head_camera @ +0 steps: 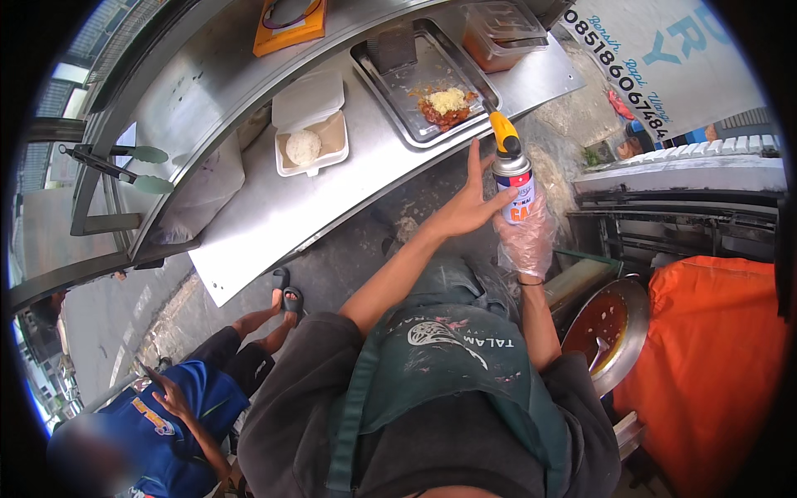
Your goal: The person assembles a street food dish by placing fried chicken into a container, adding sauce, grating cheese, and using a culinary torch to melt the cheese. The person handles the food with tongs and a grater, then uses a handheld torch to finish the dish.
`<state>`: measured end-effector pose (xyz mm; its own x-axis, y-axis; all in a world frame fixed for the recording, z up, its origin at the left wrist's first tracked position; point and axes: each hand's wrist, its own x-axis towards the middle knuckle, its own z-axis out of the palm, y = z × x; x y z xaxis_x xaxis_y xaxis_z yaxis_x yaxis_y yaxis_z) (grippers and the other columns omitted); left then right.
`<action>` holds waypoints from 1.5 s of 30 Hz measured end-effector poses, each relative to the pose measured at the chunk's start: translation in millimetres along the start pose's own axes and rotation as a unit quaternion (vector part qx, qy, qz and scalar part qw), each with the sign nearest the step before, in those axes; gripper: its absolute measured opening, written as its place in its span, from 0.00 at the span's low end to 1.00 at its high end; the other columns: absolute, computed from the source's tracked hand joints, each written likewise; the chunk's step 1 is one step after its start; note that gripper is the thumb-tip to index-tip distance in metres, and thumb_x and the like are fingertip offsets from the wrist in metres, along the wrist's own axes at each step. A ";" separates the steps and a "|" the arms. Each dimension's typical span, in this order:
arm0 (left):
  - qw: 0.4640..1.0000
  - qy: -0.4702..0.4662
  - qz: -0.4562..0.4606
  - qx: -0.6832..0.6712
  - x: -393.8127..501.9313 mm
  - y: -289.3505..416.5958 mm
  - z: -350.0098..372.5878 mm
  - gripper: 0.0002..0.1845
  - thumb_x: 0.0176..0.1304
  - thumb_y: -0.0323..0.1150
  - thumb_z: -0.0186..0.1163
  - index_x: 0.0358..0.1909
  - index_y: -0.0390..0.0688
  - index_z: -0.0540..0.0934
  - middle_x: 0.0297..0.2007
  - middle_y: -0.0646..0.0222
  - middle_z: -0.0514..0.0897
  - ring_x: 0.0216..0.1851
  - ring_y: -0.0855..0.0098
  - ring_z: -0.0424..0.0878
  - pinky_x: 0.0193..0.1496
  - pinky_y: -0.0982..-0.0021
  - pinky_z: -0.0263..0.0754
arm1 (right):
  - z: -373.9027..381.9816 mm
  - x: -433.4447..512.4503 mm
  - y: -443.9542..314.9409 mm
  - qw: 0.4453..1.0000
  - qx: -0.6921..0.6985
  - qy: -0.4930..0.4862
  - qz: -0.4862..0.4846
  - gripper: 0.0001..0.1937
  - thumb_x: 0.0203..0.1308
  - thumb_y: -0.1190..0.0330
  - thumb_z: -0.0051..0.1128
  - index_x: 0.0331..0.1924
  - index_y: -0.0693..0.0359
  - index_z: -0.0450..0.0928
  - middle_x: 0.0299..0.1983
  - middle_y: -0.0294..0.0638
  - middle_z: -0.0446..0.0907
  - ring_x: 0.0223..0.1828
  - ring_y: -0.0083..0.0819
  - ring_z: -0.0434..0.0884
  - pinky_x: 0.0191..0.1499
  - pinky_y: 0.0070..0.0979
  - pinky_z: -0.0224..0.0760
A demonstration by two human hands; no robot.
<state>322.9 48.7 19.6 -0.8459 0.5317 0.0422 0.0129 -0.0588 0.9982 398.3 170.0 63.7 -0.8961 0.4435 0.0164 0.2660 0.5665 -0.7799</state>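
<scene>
A gas canister (pixel 514 198) with a yellow and black blowtorch head (pixel 505 132) stands upright in my right hand (pixel 527 239), which wears a clear plastic glove. Its metal nozzle points at the steel tray (pixel 395 106); I make out no flame. My bare left hand (pixel 468 208) is beside the canister, fingers spread and thumb lying over the label. In the tray sits a red-sauced piece of food (pixel 443 119) under a heap of grated, pale yellow topping (pixel 447 100). To its left, an open foam box (pixel 309 99) lined with brown paper holds a rice mound (pixel 304 147).
A lidded plastic tub (pixel 502 38) of reddish sauce stands behind the tray on the steel counter (pixel 249 230). Tongs (pixel 118 167) hang at left. A pan of red sauce (pixel 632 330) is by my right elbow, near an orange cover (pixel 703 373). A person (pixel 180 411) is at lower left.
</scene>
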 end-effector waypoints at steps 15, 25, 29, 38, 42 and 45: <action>0.956 0.048 -0.287 0.021 -157.2 -58.7 -131.8 0.23 0.73 0.36 0.53 0.66 0.39 0.67 0.59 0.58 0.75 0.53 0.67 0.78 0.55 0.69 0.72 | 10.4 7.0 -10.7 0.997 -0.061 -0.027 -0.044 0.38 0.37 0.66 0.72 0.61 0.56 0.73 0.43 0.48 0.83 0.43 0.45 0.84 0.48 0.37 0.77; 0.981 0.112 0.025 0.153 -96.8 10.6 -124.7 0.20 0.66 0.26 0.58 0.60 0.40 0.73 0.53 0.62 0.77 0.46 0.70 0.77 0.51 0.70 0.72 | 19.7 -19.1 -26.3 0.983 -0.119 -0.006 -0.140 0.36 0.39 0.67 0.72 0.60 0.56 0.73 0.43 0.46 0.83 0.42 0.43 0.84 0.45 0.36 0.78; 0.926 0.137 0.233 0.265 -79.4 46.5 -109.6 0.26 0.58 0.26 0.66 0.60 0.44 0.74 0.55 0.64 0.75 0.49 0.65 0.73 0.52 0.66 0.70 | 21.4 -30.8 -23.6 0.992 -0.100 0.002 -0.082 0.39 0.36 0.66 0.73 0.60 0.59 0.72 0.45 0.48 0.82 0.43 0.45 0.84 0.45 0.37 0.78; 0.879 0.045 0.359 0.312 -44.2 64.2 -91.0 0.25 0.52 0.25 0.68 0.55 0.43 0.79 0.52 0.70 0.80 0.46 0.65 0.74 0.51 0.68 0.72 | 22.9 -53.6 -25.0 0.984 -0.143 0.034 -0.103 0.39 0.37 0.65 0.73 0.61 0.60 0.71 0.45 0.50 0.81 0.42 0.47 0.84 0.44 0.37 0.79; 0.886 0.039 0.355 0.297 -43.8 59.6 -93.3 0.26 0.48 0.22 0.67 0.54 0.41 0.80 0.51 0.69 0.80 0.48 0.64 0.75 0.52 0.67 0.73 | 25.4 -58.7 -29.4 0.987 -0.124 0.039 -0.098 0.39 0.36 0.66 0.74 0.60 0.61 0.72 0.45 0.50 0.81 0.42 0.47 0.84 0.44 0.36 0.79; 0.888 0.032 0.354 0.291 -43.4 58.5 -95.3 0.27 0.47 0.20 0.66 0.54 0.40 0.80 0.51 0.68 0.81 0.48 0.64 0.75 0.53 0.67 0.73 | 26.0 -60.7 -30.3 0.989 -0.122 0.035 -0.081 0.39 0.36 0.66 0.74 0.60 0.61 0.72 0.45 0.50 0.82 0.42 0.46 0.84 0.44 0.36 0.79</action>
<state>309.5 -58.3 72.1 -0.5446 0.4852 0.6841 0.8111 0.0971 0.5768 435.4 107.8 70.1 -0.9096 0.3750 0.1789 0.2059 0.7810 -0.5896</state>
